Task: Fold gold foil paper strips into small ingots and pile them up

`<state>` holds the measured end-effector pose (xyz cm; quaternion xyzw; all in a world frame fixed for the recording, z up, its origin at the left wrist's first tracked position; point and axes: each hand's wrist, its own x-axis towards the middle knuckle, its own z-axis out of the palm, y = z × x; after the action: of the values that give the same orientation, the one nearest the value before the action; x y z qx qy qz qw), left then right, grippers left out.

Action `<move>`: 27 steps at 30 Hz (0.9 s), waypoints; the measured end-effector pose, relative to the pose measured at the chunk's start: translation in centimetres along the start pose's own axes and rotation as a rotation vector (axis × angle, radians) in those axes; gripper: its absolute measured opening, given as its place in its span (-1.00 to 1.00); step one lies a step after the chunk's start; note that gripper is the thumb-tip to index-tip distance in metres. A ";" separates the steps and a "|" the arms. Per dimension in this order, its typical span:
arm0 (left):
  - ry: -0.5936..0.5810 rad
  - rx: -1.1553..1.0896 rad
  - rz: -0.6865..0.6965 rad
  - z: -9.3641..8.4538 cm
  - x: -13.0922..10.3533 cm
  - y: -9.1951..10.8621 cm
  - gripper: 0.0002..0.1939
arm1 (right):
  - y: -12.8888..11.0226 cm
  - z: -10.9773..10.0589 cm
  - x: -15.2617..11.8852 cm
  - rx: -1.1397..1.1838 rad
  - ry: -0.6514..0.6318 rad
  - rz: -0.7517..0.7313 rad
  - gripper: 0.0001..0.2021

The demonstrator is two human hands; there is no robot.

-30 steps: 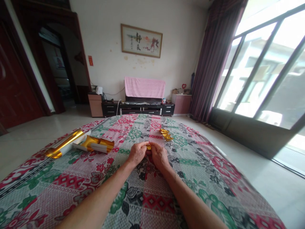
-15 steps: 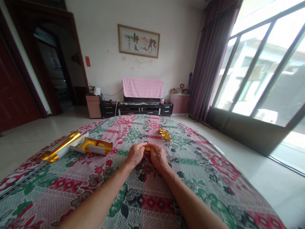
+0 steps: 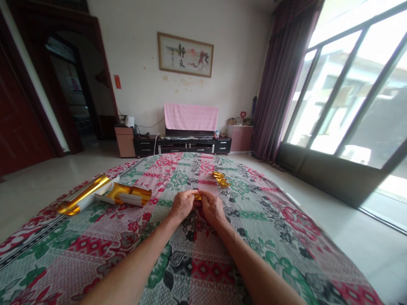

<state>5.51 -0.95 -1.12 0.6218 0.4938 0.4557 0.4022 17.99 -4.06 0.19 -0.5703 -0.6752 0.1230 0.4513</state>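
Close together over the middle of the table, my left hand [image 3: 184, 205] and my right hand [image 3: 212, 207] both pinch one small piece of gold foil paper [image 3: 197, 197]. Thumbs and fingers cover most of it, so its full shape is hidden. Just beyond my right hand stand several folded gold paper ingots [image 3: 221, 179] in a short row. Off to the left lie curled sheets of gold foil paper [image 3: 127, 195] with white undersides, beside a longer gold roll [image 3: 85, 195].
A flowered cloth in red, green and grey covers the round table [image 3: 254, 228]. Past its far edge stands a low black cabinet [image 3: 146, 147] below a pink towel [image 3: 190, 116]. Tall windows [image 3: 337, 93] and a purple curtain [image 3: 276, 84] are on the right.
Both hands stay on the gold piece, with only slight movement of the fingers. The view has shifted very slightly; the foil sheets and ingots lie as before.
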 end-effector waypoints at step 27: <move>0.098 0.224 0.126 -0.1 0.1 -0.3 -0.63 | 0.0 0.1 -0.1 -0.022 -0.014 -0.068 -0.65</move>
<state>5.35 -0.76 -1.34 0.6697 0.5205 0.4520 0.2762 17.88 -4.07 0.06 -0.5511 -0.6988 0.1041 0.4440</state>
